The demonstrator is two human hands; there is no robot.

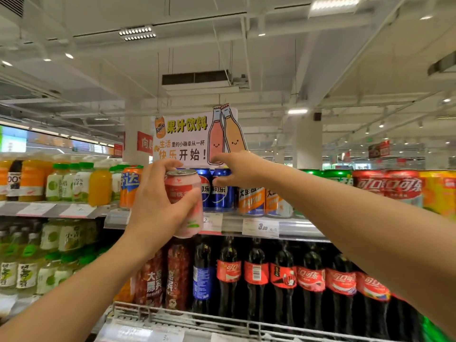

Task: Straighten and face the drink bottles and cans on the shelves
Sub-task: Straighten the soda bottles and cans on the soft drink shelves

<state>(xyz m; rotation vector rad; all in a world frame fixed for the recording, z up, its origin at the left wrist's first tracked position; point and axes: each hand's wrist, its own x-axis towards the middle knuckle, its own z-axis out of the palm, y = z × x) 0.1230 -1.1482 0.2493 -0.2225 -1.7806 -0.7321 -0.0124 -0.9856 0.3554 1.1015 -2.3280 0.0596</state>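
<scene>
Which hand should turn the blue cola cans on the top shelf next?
Right. The right hand already reaches the blue cola cans, its fingers at their tops, holding nothing. The left hand grips a pink can in front of the shelf.

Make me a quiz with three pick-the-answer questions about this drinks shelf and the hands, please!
1. Where is the pink can?
A. In the left hand, in front of the top shelf
B. On the floor
C. Lying on the bottom rack

2. What colour are the Pepsi cans that the right hand reaches for?
A. Green
B. Blue
C. White

3. How is the pink can sitting?
A. Upside down
B. Crushed flat
C. Top up, tilted a little

Answers:
1 A: the left hand curls its fingers round the pink can, off the shelf.
2 B: the Pepsi cans by the right hand are blue.
3 C: its silver lid with the pull tab faces up, and the can leans slightly.
</scene>
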